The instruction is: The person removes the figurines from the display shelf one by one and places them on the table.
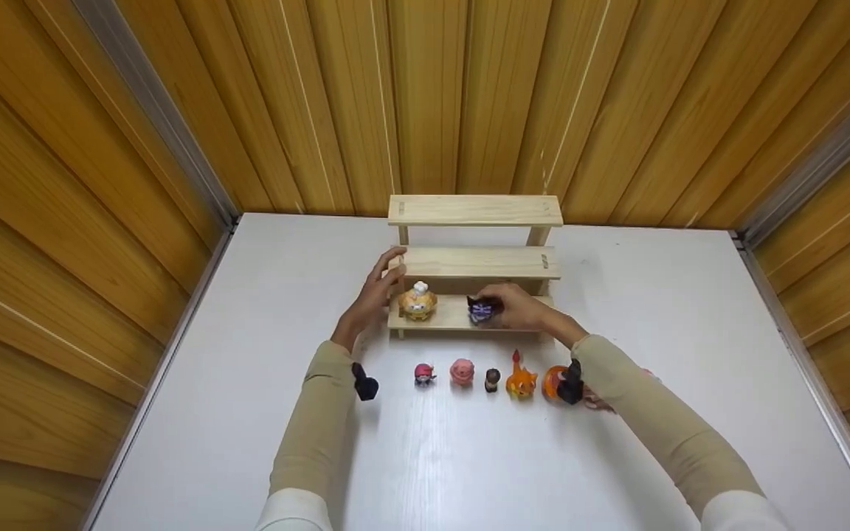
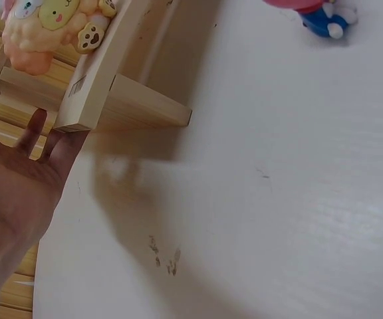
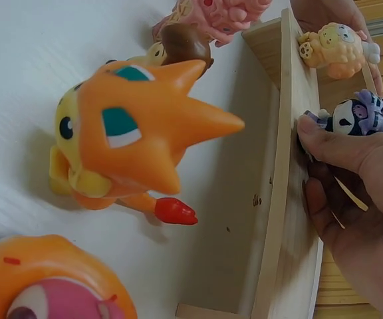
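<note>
My right hand (image 1: 521,306) pinches a small black-and-purple figurine (image 3: 354,116) between thumb and fingers. The figurine is at the lowest step of a three-tier wooden display stand (image 1: 480,262); whether its base bears on the board cannot be told. Left of it on that step stands a peach sheep-like figurine (image 1: 417,302) with a white top. My left hand (image 1: 372,295) is at the stand's left end, fingers extended, touching the wood. In the left wrist view its fingers (image 2: 62,156) lie against the end of the lowest board.
On the white table in front stand a red-capped figurine (image 1: 423,375), a pink figurine (image 1: 462,372), a small brown-haired figurine (image 1: 492,380), an orange flame-tailed figurine (image 1: 521,382) and an orange ring-shaped one (image 1: 554,383). Another pink item (image 1: 598,402) is partly hidden beneath the right forearm. Wood-panelled walls stand behind.
</note>
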Tool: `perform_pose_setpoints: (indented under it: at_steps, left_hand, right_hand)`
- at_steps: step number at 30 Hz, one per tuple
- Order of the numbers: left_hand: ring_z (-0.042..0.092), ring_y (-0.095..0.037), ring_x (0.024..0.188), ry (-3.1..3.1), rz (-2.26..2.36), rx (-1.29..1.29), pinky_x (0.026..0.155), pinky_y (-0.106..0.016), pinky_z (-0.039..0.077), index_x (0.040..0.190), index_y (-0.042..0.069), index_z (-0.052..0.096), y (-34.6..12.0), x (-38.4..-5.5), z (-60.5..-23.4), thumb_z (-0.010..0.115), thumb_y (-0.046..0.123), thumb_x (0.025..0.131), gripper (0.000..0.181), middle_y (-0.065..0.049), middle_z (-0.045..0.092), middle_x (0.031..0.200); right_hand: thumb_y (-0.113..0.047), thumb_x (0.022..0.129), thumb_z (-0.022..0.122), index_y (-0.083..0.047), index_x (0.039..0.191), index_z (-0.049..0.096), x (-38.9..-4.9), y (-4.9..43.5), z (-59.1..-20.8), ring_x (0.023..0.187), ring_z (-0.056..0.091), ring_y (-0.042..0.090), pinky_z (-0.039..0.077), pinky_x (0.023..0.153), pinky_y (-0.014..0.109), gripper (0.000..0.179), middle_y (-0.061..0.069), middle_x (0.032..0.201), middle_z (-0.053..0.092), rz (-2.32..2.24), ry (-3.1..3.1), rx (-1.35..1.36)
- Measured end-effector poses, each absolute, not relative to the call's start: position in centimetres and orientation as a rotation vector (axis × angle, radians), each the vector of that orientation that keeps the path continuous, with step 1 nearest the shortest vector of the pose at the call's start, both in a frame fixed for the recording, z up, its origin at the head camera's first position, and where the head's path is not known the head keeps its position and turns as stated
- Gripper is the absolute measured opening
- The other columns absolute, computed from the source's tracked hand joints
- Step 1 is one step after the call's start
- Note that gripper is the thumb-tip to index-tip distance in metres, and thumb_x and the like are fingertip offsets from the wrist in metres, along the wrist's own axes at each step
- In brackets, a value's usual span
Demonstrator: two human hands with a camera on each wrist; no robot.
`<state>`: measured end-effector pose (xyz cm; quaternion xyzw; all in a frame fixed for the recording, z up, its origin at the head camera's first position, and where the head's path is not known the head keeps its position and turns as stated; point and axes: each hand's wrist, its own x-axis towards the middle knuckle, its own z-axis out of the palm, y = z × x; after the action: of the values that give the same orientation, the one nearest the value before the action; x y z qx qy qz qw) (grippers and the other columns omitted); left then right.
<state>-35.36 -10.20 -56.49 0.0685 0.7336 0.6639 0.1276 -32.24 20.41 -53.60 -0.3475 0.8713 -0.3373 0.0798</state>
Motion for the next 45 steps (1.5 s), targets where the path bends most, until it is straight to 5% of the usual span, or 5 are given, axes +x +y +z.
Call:
perform_pose_setpoints:
  at_steps: [17,26,36,42,45]
  left_hand:
    - [0.036,-0.043,0.148,2.128,1.952,0.233,0.112,-0.068,0.036,0.156,0.032,0.038,-10.1,-35.2,-56.7,0.045,0.04,0.109,0.048,-0.006,0.025,0.164]
    - [0.037,-0.043,0.146,2.14,1.921,0.226,0.108,-0.068,0.04,0.156,0.036,0.036,-10.3,-35.1,-56.5,0.045,0.043,0.109,0.049,-0.011,0.029,0.156]
    - [0.037,-0.042,0.146,2.126,1.936,0.208,0.107,-0.069,0.04,0.156,0.036,0.036,-10.3,-35.2,-56.5,0.046,0.043,0.108,0.049,-0.009,0.026,0.16]
    - [0.037,-0.041,0.146,2.135,1.924,0.217,0.107,-0.069,0.039,0.155,0.036,0.037,-10.3,-35.1,-56.6,0.045,0.043,0.108,0.048,-0.009,0.024,0.161]
    - [0.035,-0.041,0.147,2.133,1.917,0.213,0.107,-0.07,0.039,0.155,0.036,0.036,-10.2,-35.1,-56.6,0.045,0.043,0.108,0.048,-0.009,0.022,0.161]
  right_hand:
    - [-0.006,0.085,0.081,0.008,0.121,0.066,-31.3,22.6,-52.5,0.114,0.064,0.041,0.052,0.1,0.056,0.041,0.027,0.121,0.068,-1.062,2.553,-0.908]
    - [0.001,0.082,0.082,0.007,0.114,0.067,-31.0,24.0,-52.0,0.104,0.067,0.036,0.06,0.086,0.049,0.036,0.025,0.112,0.07,-1.118,2.527,-0.954]
    - [0.004,0.083,0.079,0.007,0.118,0.066,-30.5,26.4,-51.6,0.108,0.065,0.039,0.059,0.086,0.045,0.037,0.027,0.117,0.069,-1.09,2.558,-0.939]
    - [0.015,0.08,0.072,0.008,0.119,0.066,-29.9,27.9,-51.1,0.113,0.063,0.044,0.053,0.097,0.056,0.041,0.027,0.119,0.068,-1.069,2.587,-0.953]
    - [0.015,0.08,0.072,0.007,0.118,0.067,-29.6,28.7,-50.9,0.109,0.064,0.04,0.056,0.094,0.05,0.039,0.027,0.116,0.068,-1.078,2.584,-0.954]
